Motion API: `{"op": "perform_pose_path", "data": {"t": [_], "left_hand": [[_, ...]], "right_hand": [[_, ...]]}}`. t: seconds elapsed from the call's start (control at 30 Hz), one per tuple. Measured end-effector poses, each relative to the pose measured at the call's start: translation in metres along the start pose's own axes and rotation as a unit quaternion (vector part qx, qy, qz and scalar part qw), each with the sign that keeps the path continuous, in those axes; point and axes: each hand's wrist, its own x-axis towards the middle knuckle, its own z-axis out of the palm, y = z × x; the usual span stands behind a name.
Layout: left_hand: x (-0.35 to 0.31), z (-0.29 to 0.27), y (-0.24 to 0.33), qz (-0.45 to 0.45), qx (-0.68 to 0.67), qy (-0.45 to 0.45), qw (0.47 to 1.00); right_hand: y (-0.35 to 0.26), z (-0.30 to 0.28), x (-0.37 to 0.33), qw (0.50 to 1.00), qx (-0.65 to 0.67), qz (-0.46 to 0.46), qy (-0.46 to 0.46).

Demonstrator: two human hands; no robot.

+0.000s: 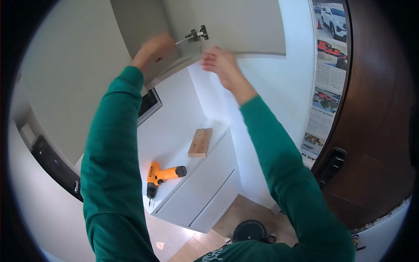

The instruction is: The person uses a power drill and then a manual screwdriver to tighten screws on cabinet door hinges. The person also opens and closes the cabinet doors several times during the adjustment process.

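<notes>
A metal cabinet hinge [197,33] is fixed inside the upper grey cabinet [244,26]. My left hand [158,46], slightly smeared by motion, is closed around a screwdriver [183,40]. Its thin shaft reaches to the left part of the hinge, while the handle is hidden in my fist. Just below and right of the hinge, my right hand [221,65] is raised beside the cabinet's lower edge. The fingers of that hand are loosely bent and a little apart, with nothing visible in them.
An orange cordless drill [163,174] and a wooden block [200,143] lie on the white lower cabinet [198,194]. A large pale door panel [70,78] stands at left. At right is a brown door [375,109] with a dark handle [332,166]. Below me sits a round black object [250,230].
</notes>
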Motion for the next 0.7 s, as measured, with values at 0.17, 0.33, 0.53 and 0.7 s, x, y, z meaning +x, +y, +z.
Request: {"op": "perform_pose_path", "data": {"t": [0.17,0.33,0.53,0.7], "left_hand": [[-0.001,0.011,0.011,-0.028,0.083,0.054,0.995],[-0.005,0.023,-0.017,-0.068,0.061,0.074,0.993],[-0.013,0.005,-0.016,-0.088,0.115,-0.051,0.988],[-0.014,-0.012,-0.029,-0.103,0.166,-0.086,0.977]], "right_hand": [[0.026,0.078,0.102,0.999,0.037,0.025,0.029],[0.051,0.108,0.12,0.992,0.093,0.089,0.016],[0.054,0.103,0.127,0.977,0.199,0.064,0.031],[0.056,0.102,0.128,0.973,0.224,0.053,-0.005]]}}
